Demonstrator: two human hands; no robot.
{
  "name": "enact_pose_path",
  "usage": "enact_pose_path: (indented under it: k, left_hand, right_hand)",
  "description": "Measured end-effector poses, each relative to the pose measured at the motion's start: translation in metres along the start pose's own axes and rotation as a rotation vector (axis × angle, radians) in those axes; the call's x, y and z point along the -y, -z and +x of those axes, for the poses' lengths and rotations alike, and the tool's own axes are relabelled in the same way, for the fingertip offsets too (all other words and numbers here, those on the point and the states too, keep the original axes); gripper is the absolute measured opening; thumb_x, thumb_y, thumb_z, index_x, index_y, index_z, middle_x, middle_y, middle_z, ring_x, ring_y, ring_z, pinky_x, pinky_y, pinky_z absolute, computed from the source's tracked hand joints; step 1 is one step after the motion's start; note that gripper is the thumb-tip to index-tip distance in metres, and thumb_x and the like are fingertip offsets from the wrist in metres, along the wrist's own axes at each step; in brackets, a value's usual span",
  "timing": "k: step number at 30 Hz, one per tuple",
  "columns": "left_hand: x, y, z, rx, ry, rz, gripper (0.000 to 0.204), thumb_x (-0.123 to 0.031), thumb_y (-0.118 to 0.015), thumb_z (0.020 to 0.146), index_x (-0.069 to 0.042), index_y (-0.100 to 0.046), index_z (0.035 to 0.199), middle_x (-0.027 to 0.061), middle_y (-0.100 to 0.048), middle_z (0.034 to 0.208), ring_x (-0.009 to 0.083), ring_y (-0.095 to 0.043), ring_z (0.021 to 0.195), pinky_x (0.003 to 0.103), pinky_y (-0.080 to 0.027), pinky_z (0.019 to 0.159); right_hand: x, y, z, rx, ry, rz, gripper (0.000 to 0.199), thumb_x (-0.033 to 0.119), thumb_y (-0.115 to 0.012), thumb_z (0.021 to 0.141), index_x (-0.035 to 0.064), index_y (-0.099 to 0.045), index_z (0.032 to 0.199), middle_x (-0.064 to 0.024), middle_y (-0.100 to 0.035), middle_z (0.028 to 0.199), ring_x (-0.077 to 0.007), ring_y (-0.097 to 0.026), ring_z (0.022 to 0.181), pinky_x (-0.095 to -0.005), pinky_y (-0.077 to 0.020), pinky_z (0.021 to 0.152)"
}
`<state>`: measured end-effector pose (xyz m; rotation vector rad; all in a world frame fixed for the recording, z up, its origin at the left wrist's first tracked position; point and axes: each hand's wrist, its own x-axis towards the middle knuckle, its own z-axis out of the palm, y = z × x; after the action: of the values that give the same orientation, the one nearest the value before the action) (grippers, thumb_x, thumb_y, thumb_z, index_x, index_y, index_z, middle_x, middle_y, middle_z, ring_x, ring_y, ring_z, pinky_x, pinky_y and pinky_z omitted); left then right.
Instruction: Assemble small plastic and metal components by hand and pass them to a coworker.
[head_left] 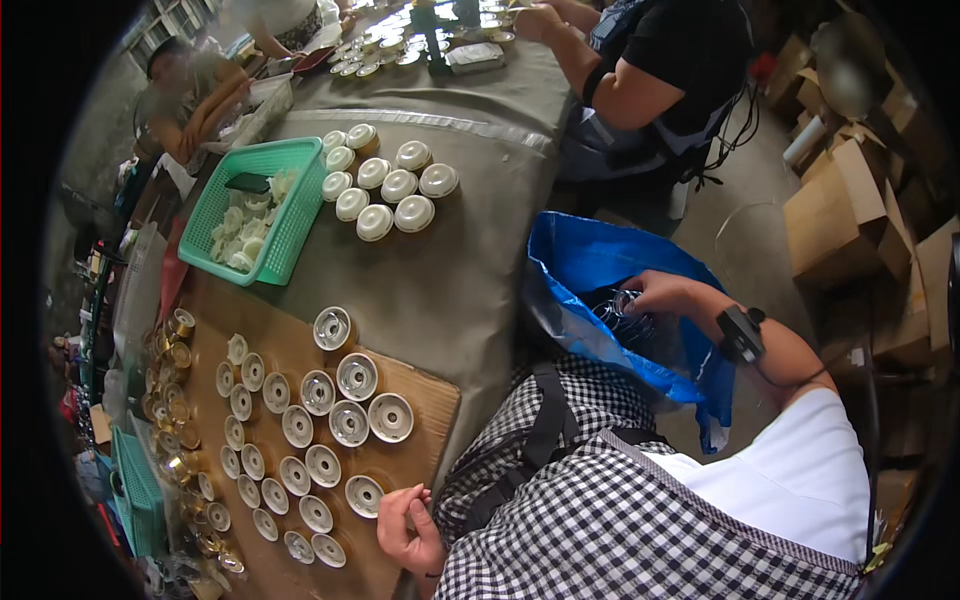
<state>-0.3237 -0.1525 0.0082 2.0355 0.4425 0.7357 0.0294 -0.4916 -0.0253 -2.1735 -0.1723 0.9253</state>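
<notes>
My right hand (pixel 655 293) reaches into a blue bag (pixel 575 240) beside my lap, fingers closed on some shiny, thin ring-shaped pieces (pixel 618 312); their exact kind is unclear. At the table's near edge, my left hand (pixel 410 530) is curled, thumb and fingertips drawn together. Whether anything small is inside it I cannot make out. Just beyond that hand stands a round white-topped piece with a gold side and a centre hole (pixel 364 495). Several similar round pieces (pixel 297 426) stand in loose rows on a flat cardboard sheet (pixel 425 400).
A green plastic basket (pixel 290 235) holds translucent white pieces. Beside it stand several white-capped round pieces (pixel 398 185). Gold pieces (pixel 180 355) crowd the left side. A co-worker (pixel 650 80) sits at the far right of the table; another person (pixel 190 105) is far left. Cardboard boxes (pixel 840 215) stand right.
</notes>
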Motion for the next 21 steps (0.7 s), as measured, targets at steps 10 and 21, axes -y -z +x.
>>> enact_pose_path:
  k: [10, 21]
  left_hand:
    - [-0.008, 0.011, 0.009, 0.063, -0.022, -0.041, 0.010, -0.002, -0.069, 0.089, -0.001, -0.074, 0.098, 0.0124, -0.071, 0.090, 0.0269, -0.069, 0.080, 0.037, -0.055, 0.072]
    - [-0.001, 0.079, 0.010, -0.298, 0.053, 0.149, 0.009, -0.001, -0.066, 0.093, 0.001, -0.072, 0.099, 0.0126, -0.070, 0.089, 0.0225, -0.068, 0.081, 0.033, -0.054, 0.074]
  right_hand:
    - [0.207, -0.002, -0.059, 0.291, 0.656, 0.088, 0.033, 0.014, -0.076, 0.072, -0.0013, -0.069, 0.100, 0.0003, -0.066, 0.091, -0.0075, -0.061, 0.088, -0.0244, -0.0506, 0.078]
    - [0.434, -0.245, 0.118, 0.410, 1.267, -0.479, 0.043, 0.010, -0.078, 0.080, 0.0030, -0.067, 0.122, -0.0059, -0.073, 0.100, -0.0100, -0.064, 0.079, -0.0297, -0.0545, 0.071]
